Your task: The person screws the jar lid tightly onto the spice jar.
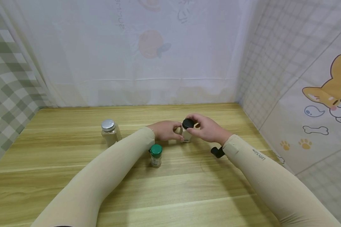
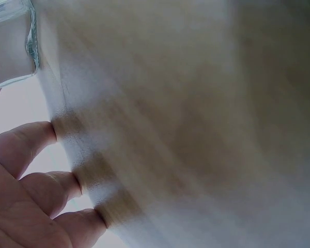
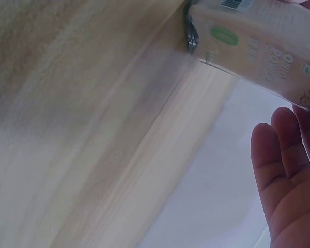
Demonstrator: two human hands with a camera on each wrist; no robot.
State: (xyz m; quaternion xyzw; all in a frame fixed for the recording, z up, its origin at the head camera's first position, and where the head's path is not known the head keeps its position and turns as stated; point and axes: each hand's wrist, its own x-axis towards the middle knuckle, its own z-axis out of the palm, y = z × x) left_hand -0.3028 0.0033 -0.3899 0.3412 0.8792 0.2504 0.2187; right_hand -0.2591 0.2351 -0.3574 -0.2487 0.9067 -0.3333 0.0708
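Observation:
Upright on the table stands a clear square spice bottle (image 1: 186,136) of tan powder with a black cap (image 1: 188,123). My left hand (image 1: 168,130) holds its body between thumb and forefinger; the other fingertips (image 2: 75,183) touch the tabletop. My right hand (image 1: 208,128) pinches the cap from the far and near sides. In the right wrist view, the label on the bottle (image 3: 253,51) reads onion powder, with the right hand's lower fingers (image 3: 266,150) apart from it. The left wrist view shows just a corner of the bottle (image 2: 10,51).
A green-capped spice jar (image 1: 156,156) stands near the left forearm. Further left is a silver-lidded jar (image 1: 110,132), partly behind the sleeve. A black object (image 1: 217,152) lies partly hidden under the right forearm. White cloth (image 1: 147,91) hangs along the table's back edge.

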